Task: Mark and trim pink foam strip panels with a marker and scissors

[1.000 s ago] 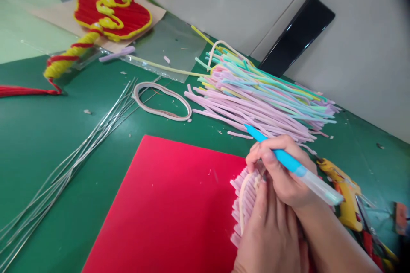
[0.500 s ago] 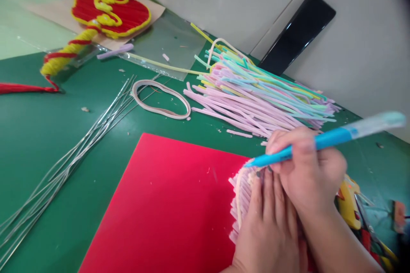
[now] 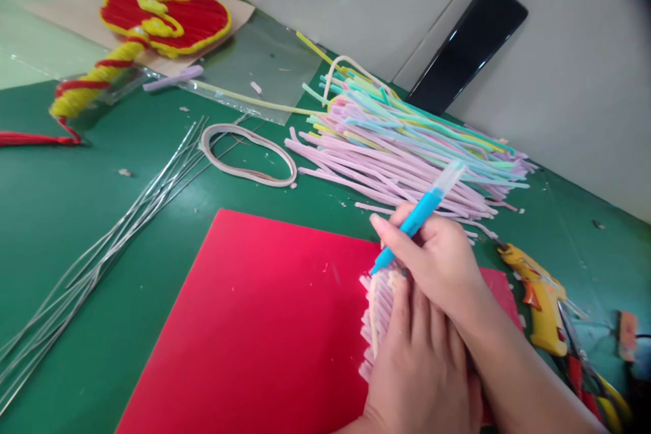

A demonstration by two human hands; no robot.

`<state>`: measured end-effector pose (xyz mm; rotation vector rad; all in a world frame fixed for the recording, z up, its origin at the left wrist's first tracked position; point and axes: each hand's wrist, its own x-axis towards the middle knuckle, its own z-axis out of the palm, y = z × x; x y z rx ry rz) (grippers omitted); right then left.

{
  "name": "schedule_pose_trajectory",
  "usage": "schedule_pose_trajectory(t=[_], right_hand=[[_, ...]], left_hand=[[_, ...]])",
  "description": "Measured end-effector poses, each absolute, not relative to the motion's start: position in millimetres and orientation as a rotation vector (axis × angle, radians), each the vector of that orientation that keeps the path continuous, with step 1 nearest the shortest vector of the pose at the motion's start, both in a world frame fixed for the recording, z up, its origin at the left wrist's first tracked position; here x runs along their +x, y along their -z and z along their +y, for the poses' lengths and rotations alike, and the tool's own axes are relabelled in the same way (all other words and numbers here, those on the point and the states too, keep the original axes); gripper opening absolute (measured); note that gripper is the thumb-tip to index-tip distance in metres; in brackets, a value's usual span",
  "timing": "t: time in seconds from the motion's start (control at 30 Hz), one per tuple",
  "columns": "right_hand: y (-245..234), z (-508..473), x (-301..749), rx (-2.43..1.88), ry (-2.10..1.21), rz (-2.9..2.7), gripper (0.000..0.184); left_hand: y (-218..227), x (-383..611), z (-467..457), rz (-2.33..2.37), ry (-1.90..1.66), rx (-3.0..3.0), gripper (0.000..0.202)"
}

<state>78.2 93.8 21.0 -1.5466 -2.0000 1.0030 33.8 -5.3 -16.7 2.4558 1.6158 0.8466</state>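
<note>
In my right hand (image 3: 442, 258) is a blue pen (image 3: 414, 222) with a clear end, slanting up to the right. Its tip meets the upper edge of a lilac piece (image 3: 380, 305), made of fuzzy stems laid side by side with a cream strip along it. My left hand (image 3: 422, 359) lies flat over that piece, fingers stretched out, hiding much of it. Beneath both is a red sheet (image 3: 264, 325). My right wrist crosses over the left fingers.
Pastel fuzzy stems (image 3: 397, 142) are heaped behind my hands, near a black phone (image 3: 470, 47). A yellow glue gun (image 3: 544, 305) lies at right. Thin wires (image 3: 116, 237), a cream loop (image 3: 249, 176) and a red-and-yellow fan (image 3: 167, 17) lie leftward.
My right hand has moved left and swung the pen more upright, its tip shifting left and slightly down along the lilac piece's edge. My left hand stays on the piece.
</note>
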Motion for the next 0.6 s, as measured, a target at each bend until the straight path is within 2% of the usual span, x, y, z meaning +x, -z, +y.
schedule_pose_trajectory(t=[0.17,0.33,0.5,0.6], right_hand=[[-20.8,93.8,77.7,-1.555,-1.135,-1.988,0.041],[-20.0,94.8,77.7,-1.540,-0.959,-2.012,0.041],[-21.4,94.4,77.2,-1.538,-1.134,-2.014,0.040],[-20.9,94.7,76.7,-1.576,-1.059,-2.039,0.039]], left_hand=[[16.2,34.2,-5.3,1.639,-0.836,2.441,0.053],[16.9,34.9,-5.7,1.622,-0.850,2.443,0.052],[17.0,35.3,-5.8,1.628,-0.831,2.438,0.056],[17.2,35.4,-6.0,1.609,-0.830,2.442,0.053]])
